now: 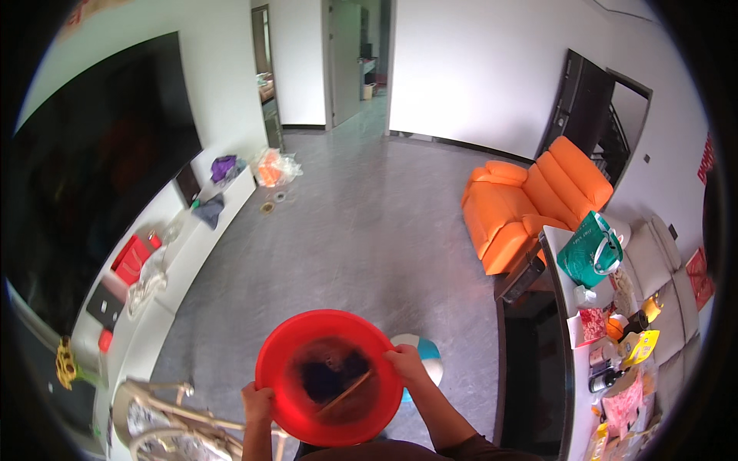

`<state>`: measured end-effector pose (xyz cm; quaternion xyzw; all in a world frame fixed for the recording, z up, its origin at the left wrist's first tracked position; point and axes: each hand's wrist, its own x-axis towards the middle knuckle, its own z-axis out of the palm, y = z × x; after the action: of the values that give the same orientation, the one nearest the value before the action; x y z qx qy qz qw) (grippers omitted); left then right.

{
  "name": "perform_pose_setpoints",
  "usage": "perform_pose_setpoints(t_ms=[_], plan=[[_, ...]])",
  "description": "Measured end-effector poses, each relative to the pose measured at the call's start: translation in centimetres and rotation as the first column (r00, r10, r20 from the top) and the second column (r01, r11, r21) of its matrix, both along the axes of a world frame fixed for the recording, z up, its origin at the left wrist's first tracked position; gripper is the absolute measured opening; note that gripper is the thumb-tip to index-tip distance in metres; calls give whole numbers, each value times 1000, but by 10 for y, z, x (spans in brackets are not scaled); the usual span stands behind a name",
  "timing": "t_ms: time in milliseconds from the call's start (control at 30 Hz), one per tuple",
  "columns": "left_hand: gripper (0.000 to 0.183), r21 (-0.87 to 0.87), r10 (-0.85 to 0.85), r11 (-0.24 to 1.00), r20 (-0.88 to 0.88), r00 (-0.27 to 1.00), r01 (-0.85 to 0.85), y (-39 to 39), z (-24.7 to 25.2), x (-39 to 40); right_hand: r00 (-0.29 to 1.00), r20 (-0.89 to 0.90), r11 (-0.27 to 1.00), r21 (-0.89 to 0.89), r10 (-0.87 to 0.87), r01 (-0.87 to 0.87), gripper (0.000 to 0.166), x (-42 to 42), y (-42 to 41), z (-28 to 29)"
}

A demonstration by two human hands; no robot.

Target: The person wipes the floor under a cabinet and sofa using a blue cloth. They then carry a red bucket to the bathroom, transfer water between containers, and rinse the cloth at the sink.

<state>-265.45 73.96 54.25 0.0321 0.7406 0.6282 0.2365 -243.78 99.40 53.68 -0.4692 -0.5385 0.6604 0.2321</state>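
Observation:
A round red plastic basin (275, 346) is held up in front of my body at the bottom centre. My left hand (258, 401) grips its rim on the left side, and my right hand (405, 364) grips the rim on the right side. Inside the basin lies dark blue cloth (317, 380), with a thin light-brown stick (346, 394) slanting across it. The inside of the basin is blurred, so other contents cannot be told. Behind my right hand, a white and teal ball (432, 363) shows on the grey floor.
A long white cabinet (199, 259) with items runs along the left below a large television (104, 173). A beige metal-framed object (173, 409) stands lower left. An orange recliner (519, 201) and a cluttered table (568, 305) are on the right. Plastic bags (275, 167) and tape rolls (267, 208) lie on the floor.

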Motion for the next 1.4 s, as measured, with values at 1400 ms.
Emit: perform_pose_setpoints(t_ms=[1400], plan=[[17, -46, -662, 749, -36, 748, 661, 1222, 26, -378, 731, -17, 727, -117, -682, 676, 14, -265, 1018, -1]])
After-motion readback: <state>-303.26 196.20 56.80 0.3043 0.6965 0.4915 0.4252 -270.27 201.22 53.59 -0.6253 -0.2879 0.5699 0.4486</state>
